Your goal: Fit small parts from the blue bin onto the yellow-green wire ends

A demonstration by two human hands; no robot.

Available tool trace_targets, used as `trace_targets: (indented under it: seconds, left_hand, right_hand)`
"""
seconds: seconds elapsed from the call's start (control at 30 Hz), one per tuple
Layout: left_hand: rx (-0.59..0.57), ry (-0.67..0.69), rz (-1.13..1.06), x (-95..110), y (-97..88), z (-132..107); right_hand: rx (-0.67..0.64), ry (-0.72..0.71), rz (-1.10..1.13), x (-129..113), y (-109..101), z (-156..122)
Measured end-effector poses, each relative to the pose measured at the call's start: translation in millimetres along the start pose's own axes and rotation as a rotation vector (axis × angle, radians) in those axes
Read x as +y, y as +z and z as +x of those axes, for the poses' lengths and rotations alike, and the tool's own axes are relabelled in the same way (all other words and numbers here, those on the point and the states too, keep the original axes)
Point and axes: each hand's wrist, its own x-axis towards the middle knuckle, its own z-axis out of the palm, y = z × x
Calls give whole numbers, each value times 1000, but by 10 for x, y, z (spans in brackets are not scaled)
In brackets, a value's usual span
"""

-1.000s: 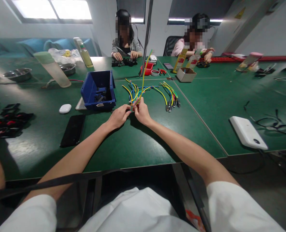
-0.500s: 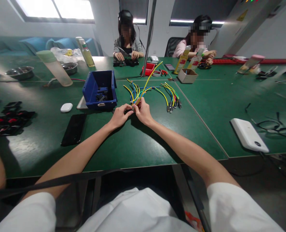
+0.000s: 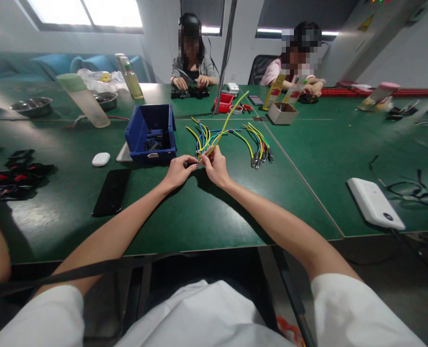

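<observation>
Spanning most of the view, the table has a smooth, hard green top with a dull sheen, crossed by thin pale seams. The bin is a blue plastic box with a sloping, open front; small black pieces lie loose in it. The phone, a thin, glossy black slab with rounded corners, lies nearer the person. Two bunches of flexible, smooth-coated wires lie beyond the hands. The left bunch, mainly yellow and blue, fans away from the fingers; the right bunch, with yellow, blue, red and green strands, gathers at dark sleeves and small metal ends facing the person. The hands nearly meet at the near end of the left bunch. The right hand pinches one wire between thumb and fingers. This wire is slender, yellow and gently bowed, rising over the left bunch and leaning right to a free upper end. The left hand pinches a small dark piece; whether it touches the wire cannot be told.
</observation>
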Motion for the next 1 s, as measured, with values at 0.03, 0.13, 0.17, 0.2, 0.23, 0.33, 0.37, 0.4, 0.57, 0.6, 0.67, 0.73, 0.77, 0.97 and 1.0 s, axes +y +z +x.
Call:
trace_targets:
  seconds: [0.03, 0.13, 0.17, 0.2, 0.23, 0.33, 0.37, 0.4, 0.57, 0.6, 0.67, 0.73, 0.77, 0.97, 1.0]
  left_hand:
    - [7, 0, -9, -2, 2, 0]
    - [28, -2, -34, -3, 4, 0]
    - [35, -5, -40, -2, 3, 1]
    - [41, -8, -45, 0, 1, 1]
    - [46, -10, -50, 2, -1, 2]
    - [58, -12, -62, 8, -4, 4]
    - [62, -13, -65, 9, -3, 5]
    - [65, -14, -67, 9, -2, 5]
    - [77, -17, -70, 3, 3, 4]
    - [79, -18, -70, 3, 3, 3]
    - [80, -22, -69, 6, 2, 3]
    - [74, -25, -69, 12, 0, 3]
    - [73, -26, -70, 15, -1, 3]
    - [76, -15, -91, 38, -3, 0]
    - [77, -15, -92, 41, -3, -1]
  right_hand:
    - [0, -3, 10, 8, 1, 1]
    - [-14, -21, 21, 15, -1, 3]
    - [-21, -27, 24, 13, -2, 3]
    - [-27, -31, 28, 10, -3, 2]
    - [-33, -33, 32, 8, -3, 2]
    - [-39, -16, 48, 4, -3, 2]
    - [-38, -8, 55, 2, -3, 2]
    - [-37, -1, 62, 0, -3, 3]
    - [-24, -3, 79, -35, -16, 3]
    - [-22, -6, 78, -43, -18, 3]
    - [-21, -8, 81, -52, -20, 3]
    - [-16, -3, 86, -50, -17, 3]
    - [-15, 2, 89, -45, -15, 4]
    - [-19, 30, 110, -21, -9, 9]
    - [-21, 31, 107, -25, -11, 9]
